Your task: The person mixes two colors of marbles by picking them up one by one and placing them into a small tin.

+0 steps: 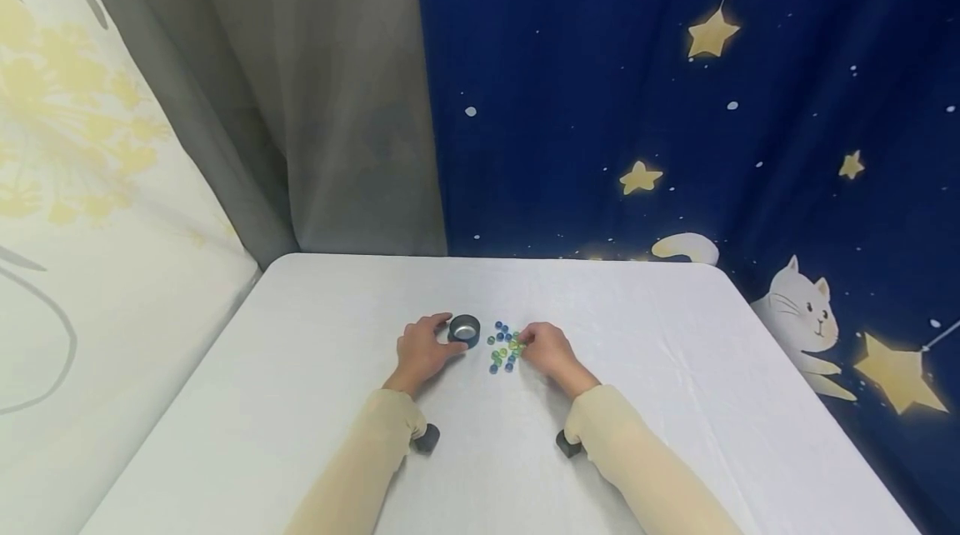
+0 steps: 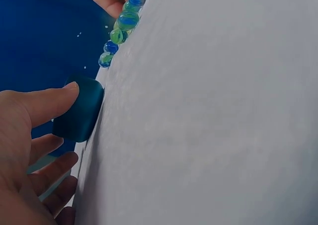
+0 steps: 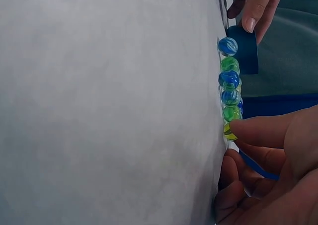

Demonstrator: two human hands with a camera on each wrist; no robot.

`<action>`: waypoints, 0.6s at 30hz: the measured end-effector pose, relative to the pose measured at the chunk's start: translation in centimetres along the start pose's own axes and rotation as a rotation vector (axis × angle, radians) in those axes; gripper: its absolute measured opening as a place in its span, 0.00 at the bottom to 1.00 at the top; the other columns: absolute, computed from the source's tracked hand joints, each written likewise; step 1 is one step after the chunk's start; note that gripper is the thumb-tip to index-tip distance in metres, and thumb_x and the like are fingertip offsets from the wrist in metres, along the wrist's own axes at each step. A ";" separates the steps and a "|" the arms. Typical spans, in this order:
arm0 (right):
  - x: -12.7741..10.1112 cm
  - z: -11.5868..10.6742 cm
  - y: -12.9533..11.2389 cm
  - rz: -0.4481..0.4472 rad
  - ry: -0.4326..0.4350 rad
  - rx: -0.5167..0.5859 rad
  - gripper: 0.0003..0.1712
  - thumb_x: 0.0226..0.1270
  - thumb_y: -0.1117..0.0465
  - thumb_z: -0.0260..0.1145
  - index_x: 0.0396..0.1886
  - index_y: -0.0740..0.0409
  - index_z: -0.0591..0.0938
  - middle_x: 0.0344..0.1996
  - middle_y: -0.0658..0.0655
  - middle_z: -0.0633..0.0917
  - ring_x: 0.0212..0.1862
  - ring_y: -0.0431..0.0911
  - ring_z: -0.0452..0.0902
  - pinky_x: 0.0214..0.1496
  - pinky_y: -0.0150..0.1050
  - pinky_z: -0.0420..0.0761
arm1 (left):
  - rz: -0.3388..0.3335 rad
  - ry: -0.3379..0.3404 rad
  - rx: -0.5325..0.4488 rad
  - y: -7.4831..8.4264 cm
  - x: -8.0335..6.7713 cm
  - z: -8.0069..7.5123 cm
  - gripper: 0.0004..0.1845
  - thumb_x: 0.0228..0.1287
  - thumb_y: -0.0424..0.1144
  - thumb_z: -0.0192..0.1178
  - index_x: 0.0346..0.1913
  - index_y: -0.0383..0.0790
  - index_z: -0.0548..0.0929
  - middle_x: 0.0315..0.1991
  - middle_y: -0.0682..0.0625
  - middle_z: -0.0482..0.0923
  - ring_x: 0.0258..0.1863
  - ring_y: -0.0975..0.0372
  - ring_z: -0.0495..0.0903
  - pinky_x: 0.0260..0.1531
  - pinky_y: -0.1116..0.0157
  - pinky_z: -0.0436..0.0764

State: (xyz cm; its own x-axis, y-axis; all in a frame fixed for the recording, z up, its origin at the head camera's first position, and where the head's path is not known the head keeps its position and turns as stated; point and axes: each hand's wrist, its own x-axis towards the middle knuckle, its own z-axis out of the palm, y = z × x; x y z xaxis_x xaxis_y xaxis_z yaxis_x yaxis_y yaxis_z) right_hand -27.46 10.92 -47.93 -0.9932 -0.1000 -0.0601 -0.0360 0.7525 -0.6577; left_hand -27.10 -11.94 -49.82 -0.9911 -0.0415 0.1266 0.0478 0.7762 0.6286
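From my station I see a white table [image 1: 675,402] with a small dark teal cup [image 1: 464,328], grey inside. Right of it lies a cluster of glass marbles [image 1: 504,347], blue and green, each streaked with swirls; the right wrist view shows one yellow-green marble [image 3: 229,131] with dark stripes. The sleeves [image 1: 637,460] are pale cream. Far right hangs a navy backdrop [image 1: 600,102] with yellow stars, white dots and a white cat; far left, a grey curtain [image 1: 330,102] and a cream cloth [image 1: 97,210] with yellow flowers.
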 end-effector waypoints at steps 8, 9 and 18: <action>0.1 -0.1 -0.1 0.007 0.010 -0.023 0.06 0.55 0.69 0.69 0.33 0.57 0.84 0.33 0.53 0.82 0.38 0.48 0.77 0.47 0.45 0.77 | -0.004 0.031 -0.025 0.0 0.0 0.4 0.35 0.47 0.51 0.75 0.60 0.44 0.79 0.57 0.46 0.79 0.50 0.50 0.71 0.49 0.51 0.64; 0.0 -0.1 0.0 0.002 0.012 -0.025 0.06 0.55 0.69 0.69 0.33 0.58 0.84 0.32 0.53 0.82 0.38 0.48 0.77 0.46 0.45 0.77 | -0.001 0.034 -0.025 0.0 0.0 0.4 0.35 0.47 0.51 0.75 0.60 0.44 0.79 0.57 0.46 0.79 0.49 0.50 0.71 0.49 0.51 0.64; 0.0 -0.3 -0.1 0.021 -0.003 0.002 0.07 0.54 0.68 0.70 0.34 0.57 0.84 0.32 0.52 0.82 0.36 0.46 0.77 0.45 0.44 0.78 | -0.003 0.051 -0.021 -0.1 0.1 0.8 0.35 0.46 0.53 0.75 0.59 0.44 0.80 0.56 0.46 0.79 0.47 0.51 0.70 0.48 0.52 0.63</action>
State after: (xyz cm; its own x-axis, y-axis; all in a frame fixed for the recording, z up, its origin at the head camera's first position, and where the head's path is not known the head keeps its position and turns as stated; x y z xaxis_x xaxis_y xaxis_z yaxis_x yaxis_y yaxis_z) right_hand -27.45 11.02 -47.68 -0.9934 -0.0859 -0.0766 -0.0144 0.7533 -0.6575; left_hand -27.28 -11.46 -50.51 -0.9836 -0.0763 0.1634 0.0481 0.7624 0.6453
